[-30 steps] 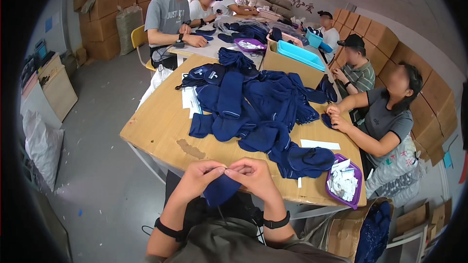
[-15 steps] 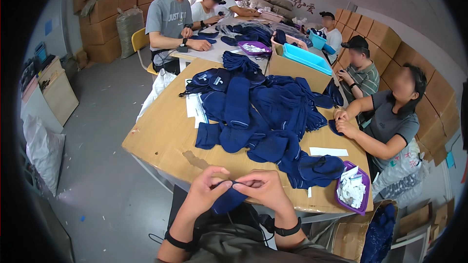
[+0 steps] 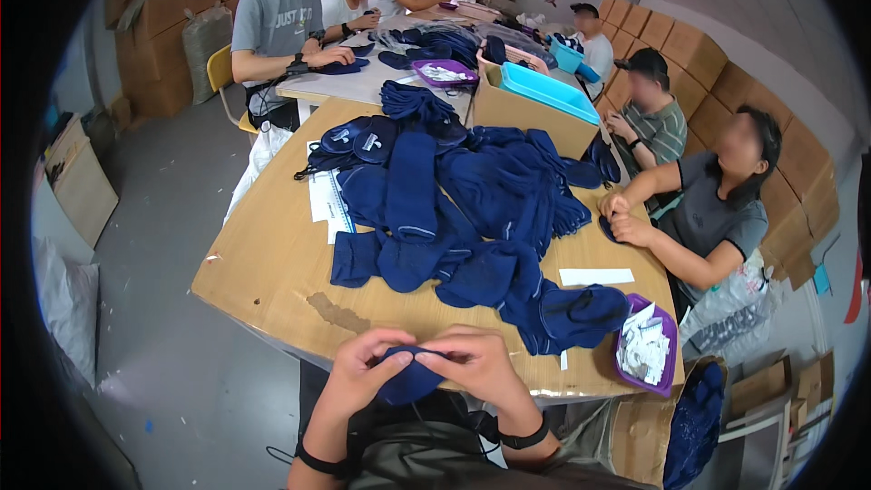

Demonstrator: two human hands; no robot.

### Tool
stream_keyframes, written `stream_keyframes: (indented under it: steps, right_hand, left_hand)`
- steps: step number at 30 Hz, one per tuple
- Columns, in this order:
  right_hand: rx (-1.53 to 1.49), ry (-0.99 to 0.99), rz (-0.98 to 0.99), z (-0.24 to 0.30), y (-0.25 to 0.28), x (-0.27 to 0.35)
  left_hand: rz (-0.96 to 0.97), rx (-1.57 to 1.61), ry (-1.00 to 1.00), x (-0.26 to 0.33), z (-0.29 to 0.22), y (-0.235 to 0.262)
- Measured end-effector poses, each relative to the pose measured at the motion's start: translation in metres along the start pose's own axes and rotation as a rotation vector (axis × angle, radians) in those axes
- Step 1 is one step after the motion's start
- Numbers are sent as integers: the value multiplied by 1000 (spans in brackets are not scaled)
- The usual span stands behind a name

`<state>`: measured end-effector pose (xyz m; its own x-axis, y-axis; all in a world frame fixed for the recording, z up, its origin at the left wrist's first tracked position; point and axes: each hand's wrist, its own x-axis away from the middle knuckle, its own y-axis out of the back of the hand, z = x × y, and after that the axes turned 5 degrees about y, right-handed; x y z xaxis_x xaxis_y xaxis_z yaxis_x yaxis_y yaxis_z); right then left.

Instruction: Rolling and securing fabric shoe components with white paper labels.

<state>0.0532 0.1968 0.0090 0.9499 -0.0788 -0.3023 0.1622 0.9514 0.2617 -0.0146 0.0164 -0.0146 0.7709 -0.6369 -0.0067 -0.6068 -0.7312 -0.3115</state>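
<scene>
Over the near edge of the table, my left hand (image 3: 367,372) and my right hand (image 3: 478,363) pinch the upper edge of a navy sock (image 3: 410,385). Both thumbs press close together on its rim, while the fingers curl behind it. Below my hands the rest of the fabric hangs down, partly covered by my left hand. A heap of navy socks (image 3: 490,186) lies just beyond, some flat and some bunched. Two rounded navy pieces with white prints (image 3: 358,139) rest at the heap's far left.
A purple basket of white tags (image 3: 646,354) stands at the table's right corner. White paper strips (image 3: 596,276) lie nearby. Farther back are a cardboard box (image 3: 535,118) and a turquoise tray (image 3: 549,91). A co-worker (image 3: 726,209) sits at the right; others work around the far table.
The view has shifted, so the table appears farther left. The sock's edge now arches between my fingers, and its fabric sits more bunched. At the far left table, the standing person's hands have moved.
</scene>
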Motion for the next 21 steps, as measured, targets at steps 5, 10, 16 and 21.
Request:
stream_keyframes:
  steps: [5,10,16,21]
  right_hand:
    - [96,63,-67,-1,-1,0]
    - [116,26,-30,8,-6,-3]
    - [22,-17,-66,7,-11,-4]
    - [-10,52,-45,5,-12,-9]
  left_hand:
    - [3,-2,102,-3,1,2]
    - [34,122,43,3,-5,2]
    - [109,88,52,0,2,9]
    - [51,-42,38,-2,8,16]
